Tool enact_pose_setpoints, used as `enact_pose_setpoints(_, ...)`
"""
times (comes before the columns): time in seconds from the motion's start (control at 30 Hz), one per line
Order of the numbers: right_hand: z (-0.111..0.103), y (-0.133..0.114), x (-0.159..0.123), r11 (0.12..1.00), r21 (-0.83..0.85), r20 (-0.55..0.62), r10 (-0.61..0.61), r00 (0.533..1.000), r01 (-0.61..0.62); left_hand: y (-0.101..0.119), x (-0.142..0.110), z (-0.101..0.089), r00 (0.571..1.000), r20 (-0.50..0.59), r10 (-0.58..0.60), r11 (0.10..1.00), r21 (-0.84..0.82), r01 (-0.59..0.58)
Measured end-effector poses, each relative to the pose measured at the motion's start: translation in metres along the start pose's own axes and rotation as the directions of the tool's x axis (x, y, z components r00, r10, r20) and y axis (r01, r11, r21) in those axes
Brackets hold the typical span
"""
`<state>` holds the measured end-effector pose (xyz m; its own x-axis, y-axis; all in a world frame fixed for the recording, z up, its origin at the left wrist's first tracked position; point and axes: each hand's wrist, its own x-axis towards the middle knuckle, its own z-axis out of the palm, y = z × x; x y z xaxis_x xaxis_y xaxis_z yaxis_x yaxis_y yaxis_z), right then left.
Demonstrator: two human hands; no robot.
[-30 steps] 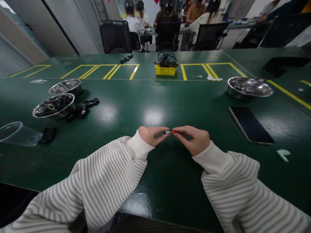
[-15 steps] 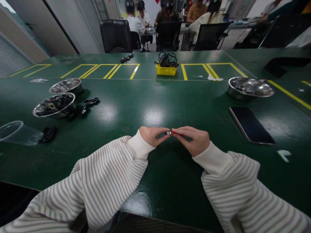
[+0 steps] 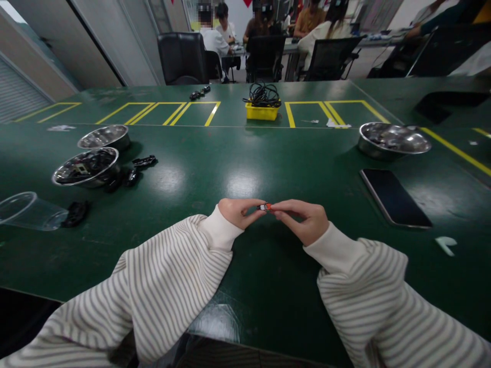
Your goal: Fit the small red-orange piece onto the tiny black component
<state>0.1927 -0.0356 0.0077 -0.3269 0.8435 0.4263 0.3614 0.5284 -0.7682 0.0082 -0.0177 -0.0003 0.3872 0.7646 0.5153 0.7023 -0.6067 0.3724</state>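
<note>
A tiny part (image 3: pixel 264 207), white and black with an orange-red end, is pinched between both hands above the green table (image 3: pixel 199 174). My left hand (image 3: pixel 238 210) is closed, thumb and forefinger gripping its dark end. From the other side, my right hand (image 3: pixel 308 219) pinches the orange-red end between thumb and forefinger. The fingertips of the two hands almost meet. What exactly the part is cannot be made out at this size.
Metal bowls (image 3: pixel 86 179) with black parts and a tipped clear plastic cup (image 3: pixel 32 212) lie left. Right are another bowl (image 3: pixel 393 151), a phone (image 3: pixel 396 198) and a white piece (image 3: pixel 446 245). A yellow bin (image 3: pixel 263 112) of black cable stands farther back. People sit beyond.
Both hands and the small part have shifted very slightly left. More of the orange-red end now shows beside my right fingertips.
</note>
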Motion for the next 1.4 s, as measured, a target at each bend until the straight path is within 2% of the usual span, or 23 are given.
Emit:
enact_pose_setpoints(0.13, -0.002, 0.002, 0.002, 1.000, -0.023, 0.017, 0.011, 1.000, -0.010, -0.009, 0.001, 0.000, 0.999, -0.017, -0.036, 0.999, 0.033, 0.037)
enact_pose_setpoints(0.27, -0.003, 0.004, 0.003, 0.996, -0.075, -0.012, 0.045, 0.999, -0.046, -0.035, 0.005, -0.013, 0.985, -0.032, -0.171, 0.965, 0.198, 0.174)
enact_pose_setpoints(0.37, -0.002, 0.004, 0.003, 0.992, -0.117, -0.010, 0.045, 0.999, -0.046, -0.065, 0.009, -0.036, 0.953, -0.015, -0.301, 0.871, 0.403, 0.282)
enact_pose_setpoints(0.5, -0.001, 0.004, 0.003, 0.988, -0.151, 0.041, 0.020, 0.999, -0.013, -0.106, 0.008, -0.074, 0.872, -0.017, -0.489, 0.667, 0.637, 0.386)
enact_pose_setpoints(0.6, -0.002, 0.003, 0.003, 0.988, -0.155, 0.052, 0.013, 0.999, -0.005, -0.126, 0.002, -0.095, 0.824, -0.004, -0.566, 0.569, 0.722, 0.394)
enact_pose_setpoints(0.73, -0.003, 0.003, 0.003, 0.988, -0.154, 0.065, 0.001, 0.998, 0.009, -0.136, -0.003, -0.106, 0.802, 0.013, -0.598, 0.511, 0.777, 0.368)
enact_pose_setpoints(0.87, -0.003, 0.003, 0.003, 0.987, -0.157, 0.065, -0.005, 0.998, 0.016, -0.127, -0.001, -0.102, 0.833, -0.019, -0.552, 0.526, 0.768, 0.366)
enact_pose_setpoints(0.93, -0.002, 0.003, 0.004, 0.986, -0.164, 0.058, -0.006, 0.998, 0.016, -0.114, 0.001, -0.092, 0.850, -0.057, -0.524, 0.588, 0.698, 0.409)
enact_pose_setpoints(1.0, -0.002, 0.003, 0.004, 0.986, -0.165, 0.045, -0.006, 0.999, 0.013, -0.093, 0.004, -0.073, 0.872, -0.041, -0.488, 0.698, 0.581, 0.418)
enact_pose_setpoints(1.03, -0.001, 0.003, 0.005, 0.986, -0.165, 0.035, -0.002, 0.999, 0.008, -0.081, 0.005, -0.060, 0.888, 0.007, -0.459, 0.761, 0.519, 0.389)
enact_pose_setpoints(1.1, 0.000, 0.003, 0.006, 0.986, -0.169, 0.021, 0.014, 1.000, -0.010, -0.056, 0.007, -0.034, 0.931, 0.179, -0.318, 0.889, 0.397, 0.227)
enact_pose_setpoints(1.17, 0.000, 0.002, 0.006, 0.983, -0.183, 0.011, 0.025, 1.000, -0.023, -0.035, 0.008, -0.012, 0.943, 0.266, -0.200, 0.943, 0.312, 0.112)
enact_pose_setpoints(1.23, 0.001, 0.002, 0.006, 0.980, -0.200, 0.004, 0.022, 1.000, -0.021, -0.020, 0.009, 0.002, 0.942, 0.303, -0.144, 0.961, 0.272, 0.059)
enact_pose_setpoints(1.3, 0.000, 0.001, 0.006, 0.977, -0.212, 0.005, 0.013, 1.000, -0.012, -0.017, 0.009, 0.004, 0.938, 0.311, -0.152, 0.958, 0.278, 0.063)
enact_pose_setpoints(1.4, -0.001, -0.001, 0.006, 0.976, -0.219, 0.021, 0.007, 1.000, -0.002, -0.032, 0.010, -0.011, 0.935, 0.252, -0.249, 0.913, 0.384, 0.139)
